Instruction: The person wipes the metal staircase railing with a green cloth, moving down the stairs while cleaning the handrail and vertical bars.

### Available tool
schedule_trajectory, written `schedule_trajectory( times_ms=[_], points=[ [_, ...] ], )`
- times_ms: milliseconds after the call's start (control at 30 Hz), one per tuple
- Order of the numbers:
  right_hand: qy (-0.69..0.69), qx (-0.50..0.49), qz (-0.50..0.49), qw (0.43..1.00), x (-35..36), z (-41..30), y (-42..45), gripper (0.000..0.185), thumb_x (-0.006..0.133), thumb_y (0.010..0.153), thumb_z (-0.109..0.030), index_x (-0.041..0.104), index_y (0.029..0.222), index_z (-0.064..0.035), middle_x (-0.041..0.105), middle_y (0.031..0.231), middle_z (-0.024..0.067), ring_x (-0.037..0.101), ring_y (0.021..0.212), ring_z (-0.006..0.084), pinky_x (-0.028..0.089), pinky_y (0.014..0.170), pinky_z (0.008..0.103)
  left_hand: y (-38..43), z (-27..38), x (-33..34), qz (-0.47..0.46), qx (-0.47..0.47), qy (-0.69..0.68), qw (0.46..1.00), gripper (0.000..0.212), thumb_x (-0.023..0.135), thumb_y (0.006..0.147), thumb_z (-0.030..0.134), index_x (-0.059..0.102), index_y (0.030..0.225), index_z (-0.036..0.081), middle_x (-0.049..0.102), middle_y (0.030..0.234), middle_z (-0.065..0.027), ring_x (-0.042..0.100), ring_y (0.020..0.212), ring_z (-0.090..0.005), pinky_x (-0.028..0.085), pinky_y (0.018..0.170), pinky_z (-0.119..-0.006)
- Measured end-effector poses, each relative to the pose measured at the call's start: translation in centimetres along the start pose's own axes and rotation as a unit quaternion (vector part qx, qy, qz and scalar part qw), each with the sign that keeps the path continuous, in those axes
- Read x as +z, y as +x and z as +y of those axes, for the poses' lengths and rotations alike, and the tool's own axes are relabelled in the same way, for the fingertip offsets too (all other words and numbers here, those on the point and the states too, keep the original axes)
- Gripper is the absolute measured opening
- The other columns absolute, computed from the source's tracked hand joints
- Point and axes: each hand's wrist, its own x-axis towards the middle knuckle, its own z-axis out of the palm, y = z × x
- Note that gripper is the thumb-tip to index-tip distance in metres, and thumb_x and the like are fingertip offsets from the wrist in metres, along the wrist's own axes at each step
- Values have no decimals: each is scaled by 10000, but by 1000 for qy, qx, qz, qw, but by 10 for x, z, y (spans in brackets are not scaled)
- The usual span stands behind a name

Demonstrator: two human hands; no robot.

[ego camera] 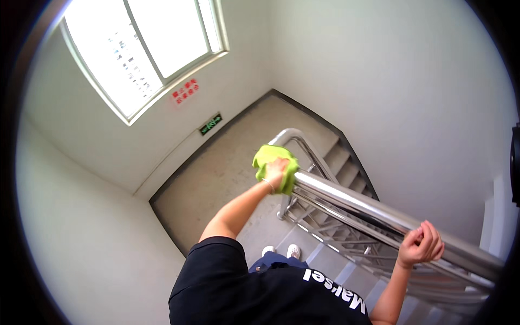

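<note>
My left hand presses a lime-green cloth over the polished metal handrail, close to where the rail bends at the landing. The cloth drapes around the top and side of the rail, hiding that stretch. A thin bracelet circles the left wrist. Farther along the rail, at the right, my right hand is curled into a loose fist with nothing visible in it. It overlaps the handrail in the view; whether it touches the metal is not clear.
Below the handrail run thinner metal bars. Steps descend beyond the railing, and a concrete landing lies ahead. My white shoes are by a step edge. The wall holds a window and a green exit sign.
</note>
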Motion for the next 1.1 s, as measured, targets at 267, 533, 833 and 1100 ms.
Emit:
schedule_trajectory(
  times_ms=[267,533,833,1100],
  points=[
    [35,-25,7,999,-10,-11,2,52,519,798,-82,566,808,-102,619,816,-16,562,687,180,375,726,327,-35,194,-51,36,410,-101,906,744,711,555,307,415,1225,176,494,1026,-34,488,909,-217,342,804,-362],
    [277,145,65,948,-54,21,-25,195,451,824,4,436,1012,50,471,983,167,461,920,263,394,805,365,-18,345,-38,-94,548,-144,819,748,705,593,265,359,1215,35,498,981,-137,530,857,-304,456,710,-374],
    [240,495,47,834,-116,43,-135,100,568,784,-30,543,880,-24,577,760,46,550,652,92,418,572,214,-38,563,-47,-134,555,-105,815,659,593,736,329,285,1215,-3,511,987,-213,560,837,-363,474,703,-418],
    [229,698,44,677,-165,1,-212,76,519,813,-18,516,887,-1,557,773,40,534,689,87,456,629,219,-79,701,-71,-164,549,-85,815,628,551,774,396,268,1210,43,505,1010,-184,572,878,-323,489,736,-381]
  ],
)
